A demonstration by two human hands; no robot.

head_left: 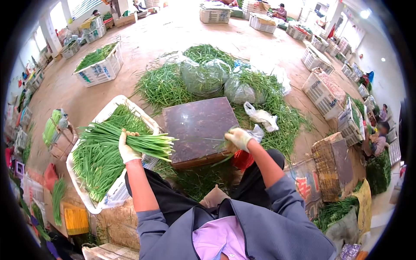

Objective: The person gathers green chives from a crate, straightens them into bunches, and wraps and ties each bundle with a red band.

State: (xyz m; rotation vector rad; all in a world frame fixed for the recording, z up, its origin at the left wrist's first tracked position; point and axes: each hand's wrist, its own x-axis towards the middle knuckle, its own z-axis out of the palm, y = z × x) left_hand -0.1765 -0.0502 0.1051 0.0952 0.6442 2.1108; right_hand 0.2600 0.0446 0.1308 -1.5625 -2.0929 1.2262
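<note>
My left hand (128, 149), in a pale glove, is closed around a thick bunch of chives (149, 145), long green stalks with their pale cut ends pointing right. It is held over a white plastic crate (123, 195) filled with more chives (97, 169). My right hand (238, 138), also gloved and slightly blurred, is pinched above the right edge of a dark-topped wooden box (199, 125). A few thin chive stalks (210, 139) stretch left from its fingers across the box top. Something red (243, 160) shows just below this hand.
Beyond the box lies a big heap of loose chives (162, 84) with clear plastic bags (203, 78). Crumpled white plastic (262, 118) lies right of the box. Another crate (104, 67) stands far left. A worn box (331, 162) is at right, near a seated person (380, 141).
</note>
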